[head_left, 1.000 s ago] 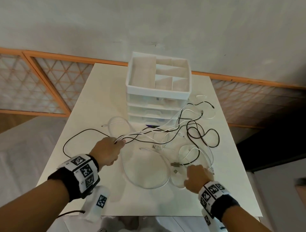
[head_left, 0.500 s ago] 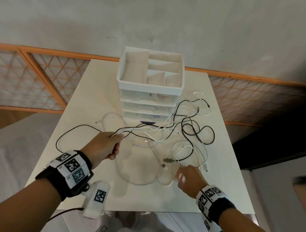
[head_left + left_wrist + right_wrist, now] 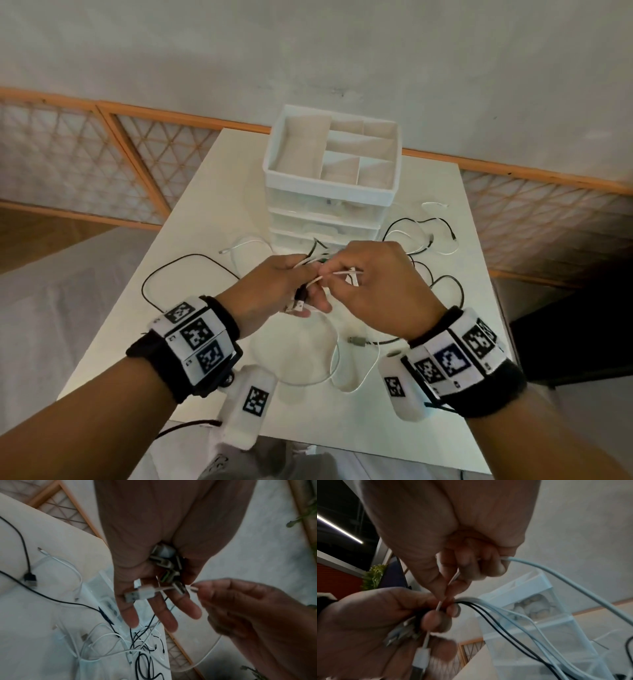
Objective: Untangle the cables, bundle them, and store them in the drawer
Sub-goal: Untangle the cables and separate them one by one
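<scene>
Both hands are raised together over the table, just in front of the drawer unit. My left hand grips a bunch of black and white cables by their plug ends. A white USB plug lies across its fingers. My right hand pinches one thin white cable beside the left fingers. In the right wrist view this white cable trails out of the curled right hand. The rest of the cables lie tangled on the table.
The white table carries the clear three-drawer unit, whose open top tray has dividers. A black cable loop lies to the left and a loose plug sits under my right wrist. A wooden lattice rail runs behind the table.
The right hand has lifted off the table with a white cable and come up to the left hand. The left hand has risen with its bunch of cables.
</scene>
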{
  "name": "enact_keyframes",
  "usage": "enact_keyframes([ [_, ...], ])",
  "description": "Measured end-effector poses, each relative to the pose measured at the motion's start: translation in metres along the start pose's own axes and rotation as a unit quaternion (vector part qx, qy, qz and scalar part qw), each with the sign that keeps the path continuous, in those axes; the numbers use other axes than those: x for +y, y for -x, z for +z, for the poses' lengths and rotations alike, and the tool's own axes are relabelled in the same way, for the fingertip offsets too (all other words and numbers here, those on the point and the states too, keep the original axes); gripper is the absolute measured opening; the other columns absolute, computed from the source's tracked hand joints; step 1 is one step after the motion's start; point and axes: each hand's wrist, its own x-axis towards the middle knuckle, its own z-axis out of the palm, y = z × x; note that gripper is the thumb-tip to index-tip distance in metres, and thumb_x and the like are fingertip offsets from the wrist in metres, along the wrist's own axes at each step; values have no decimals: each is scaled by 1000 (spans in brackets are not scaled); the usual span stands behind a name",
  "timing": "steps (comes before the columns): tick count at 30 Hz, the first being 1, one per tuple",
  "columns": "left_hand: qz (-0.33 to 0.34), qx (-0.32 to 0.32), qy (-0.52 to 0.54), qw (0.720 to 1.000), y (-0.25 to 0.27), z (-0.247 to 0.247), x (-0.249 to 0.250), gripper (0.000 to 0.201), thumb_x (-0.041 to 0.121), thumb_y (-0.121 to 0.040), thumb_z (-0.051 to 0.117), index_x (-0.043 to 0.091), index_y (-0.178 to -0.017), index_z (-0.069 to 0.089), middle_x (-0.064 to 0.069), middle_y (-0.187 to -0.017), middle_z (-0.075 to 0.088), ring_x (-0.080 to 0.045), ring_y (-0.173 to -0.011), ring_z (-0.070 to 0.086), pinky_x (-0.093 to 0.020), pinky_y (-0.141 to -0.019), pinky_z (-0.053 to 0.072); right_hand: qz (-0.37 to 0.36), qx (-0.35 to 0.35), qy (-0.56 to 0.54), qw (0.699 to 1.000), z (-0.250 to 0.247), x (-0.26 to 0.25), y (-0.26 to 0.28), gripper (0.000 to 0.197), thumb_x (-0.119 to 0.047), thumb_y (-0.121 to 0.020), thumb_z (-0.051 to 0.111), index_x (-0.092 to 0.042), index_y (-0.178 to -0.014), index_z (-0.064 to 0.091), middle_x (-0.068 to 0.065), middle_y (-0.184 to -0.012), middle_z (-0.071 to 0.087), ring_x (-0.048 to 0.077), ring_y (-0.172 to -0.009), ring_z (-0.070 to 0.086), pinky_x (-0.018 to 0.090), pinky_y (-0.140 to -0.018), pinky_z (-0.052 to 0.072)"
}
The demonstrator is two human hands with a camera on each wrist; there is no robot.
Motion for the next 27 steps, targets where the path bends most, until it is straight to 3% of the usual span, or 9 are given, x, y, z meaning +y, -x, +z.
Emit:
enact_keyframes([
  [3,-18,-30,11,999,8,-11,1,32,34,-101,50,7,-86,57,-3,-63,52,-24,-65,63,-41,-71,54,15,5,-37,999,-1,-4,-12,9,-21,-78,79,-25,-83,73,-16,-65,65,2,-61,60,14,-62,44],
  [6,7,17,33,999,13,-31,12,30,32,-102,49,13,-78,49,1,-60,39,-13,-48,35,-22,-42,31,93,-7,-56,994,-6,20,-20,16,-25,-77,82,-18,-74,69,-3,-57,58,4,-50,47,14,-53,37],
  [10,96,92,65,989,22,-71,39,34,34,-97,55,12,-74,43,1,-60,35,-10,-44,24,-19,-39,19,271,-69,132,951,-9,94,-16,19,-36,-86,71,-19,-80,66,-1,-76,64,20,-86,63,28,-74,43],
  [13,83,94,-65,990,21,-90,36,38,40,-83,72,10,-80,48,-3,-61,29,-15,-50,24,-24,-43,22,366,-65,155,915,-14,107,-26,28,-43,-93,60,-19,-87,73,5,-94,70,31,-101,65,31,-84,48],
  [16,25,111,-165,980,11,-99,15,43,39,-81,77,7,-72,49,0,-53,37,-19,-49,31,-25,-43,27,269,135,-75,951,-45,71,-62,24,-28,-97,57,-23,-78,70,-3,-67,67,23,-63,64,37,-67,52],
  [18,3,155,-192,969,5,-106,5,45,42,-86,71,4,-67,55,2,-47,50,-16,-43,44,-26,-43,40,169,292,-181,924,-68,40,-83,20,-17,-95,55,-27,-84,67,-3,-66,69,18,-52,59,30,-53,50],
  [20,-19,180,-161,970,1,-114,2,45,47,-89,65,5,-74,63,-5,-57,60,-17,-47,56,-31,-49,54,136,341,-169,915,-75,31,-95,10,-36,-95,58,-32,-87,64,0,-73,72,19,-52,60,25,-49,49],
  [23,-24,196,-162,967,-1,-125,7,51,54,-91,58,6,-76,61,-10,-61,61,-20,-47,58,-30,-45,50,294,227,6,928,-66,71,-94,52,-81,-81,47,-31,-85,62,4,-84,73,27,-70,69,38,-65,58],
  [27,-4,202,-176,963,-7,-138,17,47,48,-90,63,12,-66,47,-2,-48,51,-14,-41,38,-21,-41,27,406,140,-45,902,-66,107,-93,38,-48,-95,55,-11,-94,65,15,-85,70,26,-57,59,31,-54,50],
])
